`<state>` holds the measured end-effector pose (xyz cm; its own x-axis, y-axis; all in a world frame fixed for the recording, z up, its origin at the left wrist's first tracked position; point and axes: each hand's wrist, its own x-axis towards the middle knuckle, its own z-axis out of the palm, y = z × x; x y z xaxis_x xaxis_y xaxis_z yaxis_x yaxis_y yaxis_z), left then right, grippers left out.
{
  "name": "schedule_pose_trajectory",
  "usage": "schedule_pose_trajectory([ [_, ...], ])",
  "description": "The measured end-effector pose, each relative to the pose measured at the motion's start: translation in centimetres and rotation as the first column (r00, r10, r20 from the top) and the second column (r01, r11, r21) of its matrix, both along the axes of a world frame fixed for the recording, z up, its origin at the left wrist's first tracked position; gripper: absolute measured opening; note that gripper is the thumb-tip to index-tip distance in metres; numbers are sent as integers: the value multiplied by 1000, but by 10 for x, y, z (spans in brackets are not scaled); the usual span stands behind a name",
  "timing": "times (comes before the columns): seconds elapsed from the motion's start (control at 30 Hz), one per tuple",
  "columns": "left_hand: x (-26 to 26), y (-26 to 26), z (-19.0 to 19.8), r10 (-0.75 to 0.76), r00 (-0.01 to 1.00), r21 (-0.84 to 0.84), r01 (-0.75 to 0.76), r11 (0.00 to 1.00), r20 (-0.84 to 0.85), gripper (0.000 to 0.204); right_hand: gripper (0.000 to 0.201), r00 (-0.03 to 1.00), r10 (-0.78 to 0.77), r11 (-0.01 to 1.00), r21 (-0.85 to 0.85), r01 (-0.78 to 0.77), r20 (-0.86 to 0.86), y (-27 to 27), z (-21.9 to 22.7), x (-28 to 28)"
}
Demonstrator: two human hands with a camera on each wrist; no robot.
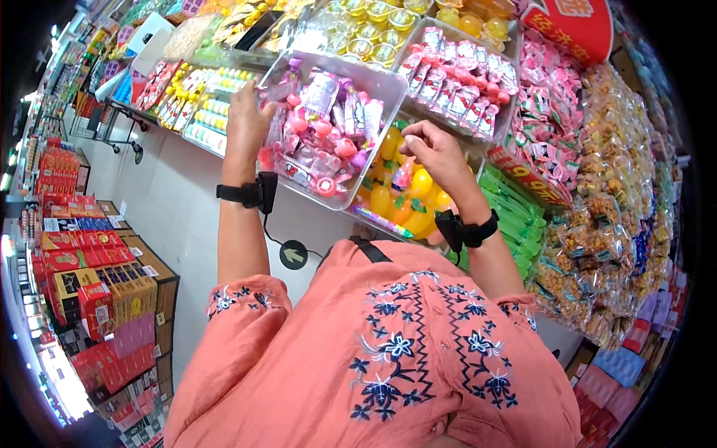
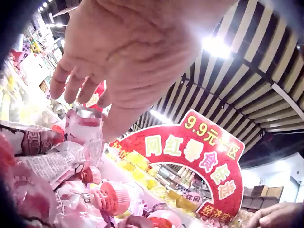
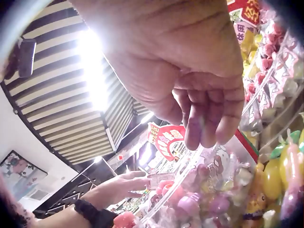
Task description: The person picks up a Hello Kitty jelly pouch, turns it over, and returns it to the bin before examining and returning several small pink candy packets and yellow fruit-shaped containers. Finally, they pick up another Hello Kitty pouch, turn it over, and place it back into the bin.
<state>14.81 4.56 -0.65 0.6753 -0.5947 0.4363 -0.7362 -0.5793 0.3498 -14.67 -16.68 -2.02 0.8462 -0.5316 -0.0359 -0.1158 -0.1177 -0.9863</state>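
Your left hand [image 1: 249, 123] grasps a clear pink candy packet [image 1: 278, 91] at the far-left corner of the clear bin [image 1: 388, 82] (pink candies inside); your right hand [image 1: 435, 149] hovers clenched, fingertips bunched, over yellow toys [image 1: 420, 183].

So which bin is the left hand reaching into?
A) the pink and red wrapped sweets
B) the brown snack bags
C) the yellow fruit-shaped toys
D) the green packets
A: the left hand pinches a clear packet at the bin of pink and red sweets.
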Motion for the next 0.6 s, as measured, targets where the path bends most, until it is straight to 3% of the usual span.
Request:
schedule_pose_trajectory([
  [0.07,4,-5,0,-1,1000,77,2,997,-17,63,22,1000,-6,1000,8,6,-2,0,2,1],
  [0.2,6,-9,-3,35,999,70,-33,997,-22,63,22,998,-2,1000,11,3,-58,-3,-1,4],
  [0.4,11,-8,4,-85,995,-7,85,996,-42,50,22,998,1,1000,29,1,-68,-1,0,12],
  [0.5,16,-5,6,-103,992,-64,107,992,73,45,22,997,16,999,50,-12,-80,-3,-1,15],
  [0.6,9,3,24,-179,896,-397,3,918,-408,39,22,1000,9,997,81,-7,-27,-3,2,18],
])
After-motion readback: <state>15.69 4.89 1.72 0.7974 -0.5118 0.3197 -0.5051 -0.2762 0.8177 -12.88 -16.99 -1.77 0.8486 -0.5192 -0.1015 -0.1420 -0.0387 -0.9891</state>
